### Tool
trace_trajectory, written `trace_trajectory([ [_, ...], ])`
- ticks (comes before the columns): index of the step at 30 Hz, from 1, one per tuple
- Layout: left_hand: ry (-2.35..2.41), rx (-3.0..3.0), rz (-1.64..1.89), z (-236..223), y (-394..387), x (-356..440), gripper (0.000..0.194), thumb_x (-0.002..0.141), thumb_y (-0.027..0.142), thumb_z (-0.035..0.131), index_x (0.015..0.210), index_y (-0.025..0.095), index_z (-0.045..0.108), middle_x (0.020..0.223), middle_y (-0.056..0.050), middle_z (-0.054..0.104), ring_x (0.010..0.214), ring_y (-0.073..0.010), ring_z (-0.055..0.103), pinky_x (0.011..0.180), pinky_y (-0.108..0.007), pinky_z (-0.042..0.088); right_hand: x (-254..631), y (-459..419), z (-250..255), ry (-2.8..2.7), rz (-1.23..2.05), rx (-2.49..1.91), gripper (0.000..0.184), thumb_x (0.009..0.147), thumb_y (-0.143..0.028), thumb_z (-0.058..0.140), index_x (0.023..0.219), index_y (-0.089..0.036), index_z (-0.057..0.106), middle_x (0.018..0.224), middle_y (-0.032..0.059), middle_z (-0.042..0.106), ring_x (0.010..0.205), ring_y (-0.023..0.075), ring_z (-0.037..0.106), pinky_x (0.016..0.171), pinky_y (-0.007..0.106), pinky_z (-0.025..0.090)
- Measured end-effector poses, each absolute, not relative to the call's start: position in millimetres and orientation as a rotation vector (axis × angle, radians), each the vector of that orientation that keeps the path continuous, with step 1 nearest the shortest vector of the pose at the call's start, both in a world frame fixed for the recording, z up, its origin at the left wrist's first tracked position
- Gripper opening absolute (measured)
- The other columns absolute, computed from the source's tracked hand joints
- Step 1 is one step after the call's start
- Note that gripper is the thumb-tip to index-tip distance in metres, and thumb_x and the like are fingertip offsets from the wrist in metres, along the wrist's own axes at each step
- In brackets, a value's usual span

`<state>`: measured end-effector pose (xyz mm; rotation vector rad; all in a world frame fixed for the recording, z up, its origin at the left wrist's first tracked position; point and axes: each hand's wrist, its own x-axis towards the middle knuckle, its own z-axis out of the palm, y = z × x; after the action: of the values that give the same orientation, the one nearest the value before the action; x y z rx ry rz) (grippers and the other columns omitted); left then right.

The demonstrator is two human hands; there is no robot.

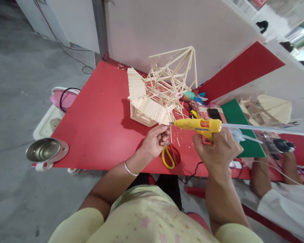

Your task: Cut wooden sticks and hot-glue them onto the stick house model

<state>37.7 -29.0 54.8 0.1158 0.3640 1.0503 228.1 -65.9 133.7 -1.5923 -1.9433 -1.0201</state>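
My right hand (218,148) is wrapped round the handle of a yellow hot glue gun (195,125), with a long clear glue stick (263,128) running out of its back. The gun's nozzle points left, close to the fingertips of my left hand (154,140). Those fingers are curled in together; whatever they may hold is too small to make out. Just beyond them stands a model built of thin wooden sticks (152,109), with slatted panels and an open frame of struts. Red and yellow-handled scissors (171,157) lie between my hands.
The red table (98,118) carries loose sticks, pliers (192,113) and a green board (236,118). A metal cup (47,150) sits at the left corner. Pale partition panels (167,27) rise behind. On the right, another person's hands (288,158) are at work beside a second stick model (273,108).
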Motion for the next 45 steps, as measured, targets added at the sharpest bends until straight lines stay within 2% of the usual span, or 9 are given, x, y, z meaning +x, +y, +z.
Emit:
trace_trajectory([
  [7, 0.42, 0.182, 1.082, 53, -29, 40, 0.032, 0.066, 0.03, 0.089, 0.079, 0.014, 0.065, 0.068, 0.003, 0.057, 0.051, -0.0027, 0.042, 0.045, -0.017, 0.025, 228, -64, 133, -1.935, -1.065, -1.593, 0.02, 0.077, -0.035, 0.068, 0.078, -0.022, 0.054, 0.069, -0.0008, 0.056, 0.059, 0.0127, 0.045, 0.057, 0.028, 0.03],
  [21, 0.486, 0.232, 1.122, 53, -28, 40, 0.039, 0.062, 0.037, 0.091, 0.078, 0.016, 0.063, 0.067, 0.003, 0.057, 0.05, -0.0033, 0.042, 0.046, -0.019, 0.025, 226, -64, 133, -1.934, -1.103, -1.547, 0.018, 0.077, -0.033, 0.067, 0.076, -0.022, 0.053, 0.068, -0.0016, 0.054, 0.058, 0.0124, 0.042, 0.055, 0.028, 0.03],
  [33, 0.476, 0.222, 1.117, 53, -29, 40, 0.041, 0.061, 0.035, 0.092, 0.077, 0.016, 0.059, 0.065, 0.004, 0.054, 0.049, -0.0026, 0.041, 0.046, -0.017, 0.024, 225, -65, 133, -1.927, -1.037, -1.6, 0.02, 0.076, -0.035, 0.068, 0.075, -0.022, 0.052, 0.068, -0.0013, 0.055, 0.058, 0.0122, 0.042, 0.056, 0.028, 0.029],
  [40, 0.422, 0.181, 1.062, 46, -29, 41, 0.036, 0.067, 0.031, 0.085, 0.078, 0.018, 0.054, 0.061, 0.005, 0.05, 0.048, -0.0049, 0.042, 0.043, -0.018, 0.022, 224, -63, 133, -1.903, -1.062, -1.608, 0.02, 0.077, -0.038, 0.069, 0.079, -0.022, 0.056, 0.068, -0.001, 0.056, 0.058, 0.0125, 0.044, 0.057, 0.028, 0.03],
  [45, 0.368, 0.245, 1.048, 43, -31, 44, 0.046, 0.076, 0.041, 0.082, 0.069, 0.02, 0.042, 0.054, 0.008, 0.036, 0.042, -0.0038, 0.03, 0.041, -0.018, 0.019, 225, -62, 132, -1.905, -1.064, -1.587, 0.019, 0.076, -0.037, 0.069, 0.078, -0.022, 0.056, 0.069, -0.0007, 0.056, 0.059, 0.0128, 0.045, 0.057, 0.028, 0.031],
])
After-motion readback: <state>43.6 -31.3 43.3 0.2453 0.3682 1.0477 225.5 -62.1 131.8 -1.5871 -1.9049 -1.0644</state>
